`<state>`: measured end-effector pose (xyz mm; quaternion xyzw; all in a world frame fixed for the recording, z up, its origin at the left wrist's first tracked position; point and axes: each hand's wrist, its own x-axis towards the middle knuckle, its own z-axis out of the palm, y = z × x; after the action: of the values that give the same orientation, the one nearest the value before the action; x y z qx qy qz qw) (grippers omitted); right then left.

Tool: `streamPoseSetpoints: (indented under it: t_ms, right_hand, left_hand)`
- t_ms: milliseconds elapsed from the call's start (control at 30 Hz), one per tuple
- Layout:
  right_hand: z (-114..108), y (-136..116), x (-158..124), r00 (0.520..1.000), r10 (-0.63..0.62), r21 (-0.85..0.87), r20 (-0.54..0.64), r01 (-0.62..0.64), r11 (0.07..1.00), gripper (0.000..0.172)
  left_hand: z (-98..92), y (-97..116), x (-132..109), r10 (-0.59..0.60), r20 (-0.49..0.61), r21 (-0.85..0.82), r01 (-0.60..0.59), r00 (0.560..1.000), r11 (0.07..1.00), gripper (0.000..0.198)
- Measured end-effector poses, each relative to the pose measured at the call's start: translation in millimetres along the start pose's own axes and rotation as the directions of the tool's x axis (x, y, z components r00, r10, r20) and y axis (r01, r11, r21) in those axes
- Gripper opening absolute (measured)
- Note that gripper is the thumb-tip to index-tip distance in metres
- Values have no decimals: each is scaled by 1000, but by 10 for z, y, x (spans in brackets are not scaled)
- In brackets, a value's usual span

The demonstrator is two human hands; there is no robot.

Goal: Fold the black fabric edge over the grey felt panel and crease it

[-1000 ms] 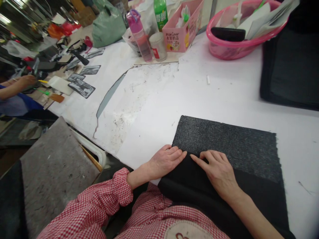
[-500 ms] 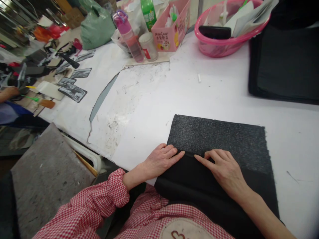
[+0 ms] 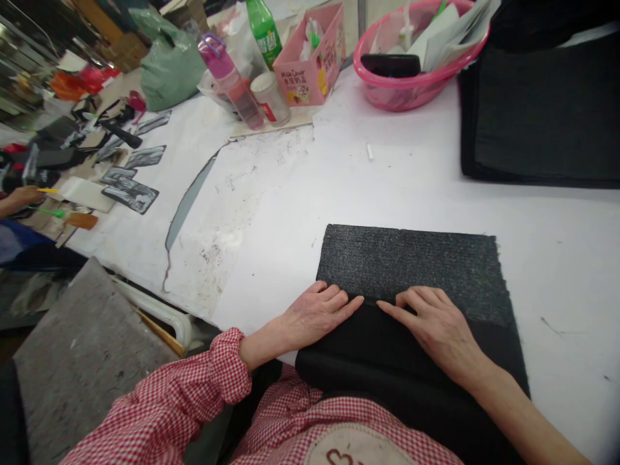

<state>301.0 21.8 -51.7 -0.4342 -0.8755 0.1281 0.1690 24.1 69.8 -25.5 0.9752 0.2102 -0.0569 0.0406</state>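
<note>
A piece of black fabric [image 3: 368, 342] lies at the table's near edge and hangs over it toward my lap. Its far part is a ribbed, speckled dark grey panel [image 3: 407, 261]. Where the smooth and ribbed parts meet, a narrow fold runs across. My left hand [image 3: 320, 316] grips this fold near the left edge, fingers curled on top and thumb along it. A short gap to the right, my right hand [image 3: 433, 326] pinches the same fold, its fingers bent. What lies under the fingers is hidden.
A stack of black fabric [image 3: 542, 116] lies at the back right. Beside it stand a pink basket [image 3: 416, 87], a pink box [image 3: 305, 81], a jar [image 3: 271, 100] and a pink bottle [image 3: 237, 87]. Another person's hand [image 3: 24, 197] is at far left, near scraps. A white stub [image 3: 370, 152] lies mid-table.
The view has shifted slightly, so the table things appear further left. Both hands keep their hold on the fabric fold, with the thumb and finger slightly closer together.
</note>
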Motion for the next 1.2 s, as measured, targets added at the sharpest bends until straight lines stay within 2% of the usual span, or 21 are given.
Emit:
streamPoseSetpoints:
  t_ms: [167, 467, 667, 867, 1200]
  right_hand:
    - [-72, 80, -97, 1000, 2, 2, 0, -2, 1000, 33]
    - [-16, 42, -161, 999, 47, -11, -10, -47, 999, 37]
    - [-22, 47, -187, 997, 69, 8, -44, -69, 998, 34]
    - [-95, 106, -281, 990, 109, 70, -85, -104, 992, 30]
    - [-125, 156, -395, 984, 148, 46, -103, -144, 989, 32]
  left_hand:
    - [12, 26, 58, 34, -19, -8, -34, 999, 999, 39]
    - [-66, 72, 174, 61, 63, 18, -63, 996, 998, 44]
    - [-51, 134, 237, 95, 45, 17, -96, 994, 995, 42]
    - [-96, 154, 344, 120, 75, 12, -122, 990, 992, 46]
    - [-95, 219, 449, 156, 54, 20, -157, 986, 987, 42]
